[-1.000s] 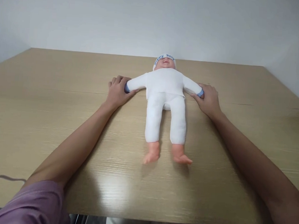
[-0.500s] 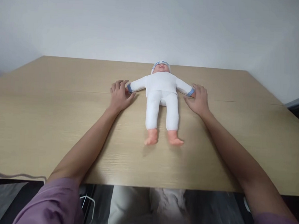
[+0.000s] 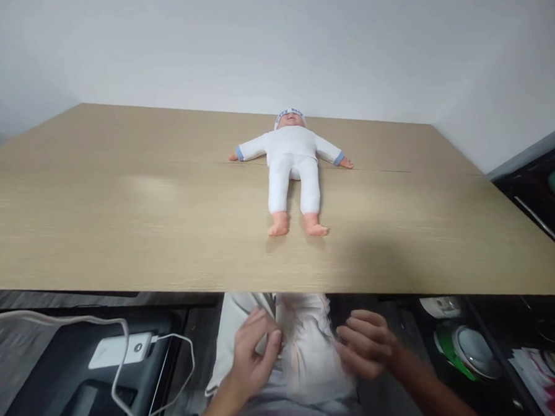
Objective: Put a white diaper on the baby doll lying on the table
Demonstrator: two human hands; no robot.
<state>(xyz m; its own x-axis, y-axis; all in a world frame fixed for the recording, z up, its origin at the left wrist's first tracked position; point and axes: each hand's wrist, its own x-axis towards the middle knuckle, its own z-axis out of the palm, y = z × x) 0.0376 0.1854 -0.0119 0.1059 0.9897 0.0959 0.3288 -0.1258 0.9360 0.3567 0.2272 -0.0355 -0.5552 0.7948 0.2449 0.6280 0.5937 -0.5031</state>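
A baby doll (image 3: 293, 140) in a white top and white trousers lies on its back on the table. Its arms are spread, and its bare feet point toward me. A white headband with blue lettering (image 3: 289, 113) covers its brow. Below the table edge, over my lap, is my left hand (image 3: 254, 349), fingers bent loosely and thumb apart, with nothing visible in it. My right hand (image 3: 366, 344) is level with it on the right, its fingers curled in and slightly blurred; nothing shows in them. Neither hand touches the doll.
The wooden table (image 3: 118, 224) reaches back to a pale wall (image 3: 267, 46). Under its front edge at left, a white device (image 3: 120, 350) with a white cable (image 3: 118, 380) rests on a black surface. At right are a green and silver round object (image 3: 472, 352) and some papers (image 3: 533, 380).
Both hands have let go of the doll's hands and drawn back off the table to above my lap. The doll still lies with arms spread. The view has tilted downward.
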